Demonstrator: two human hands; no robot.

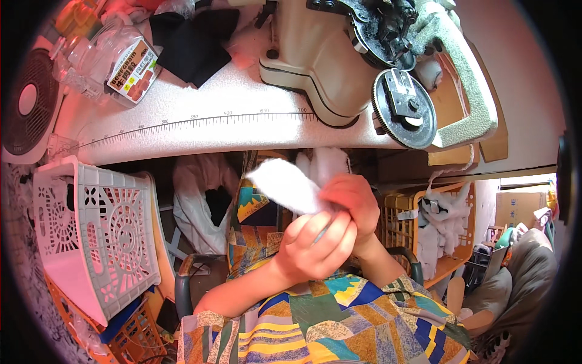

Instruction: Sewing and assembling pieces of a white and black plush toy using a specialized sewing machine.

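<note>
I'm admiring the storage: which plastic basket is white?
The white openwork plastic basket at left; the orange plastic basket lower down and yellow-orange plastic basket at right aren't white.

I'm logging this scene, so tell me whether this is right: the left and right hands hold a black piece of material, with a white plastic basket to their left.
The colour is wrong: the piece of material is white, as the head view shows. The left hand and right hand do hold it, with the white plastic basket to their left.
</note>
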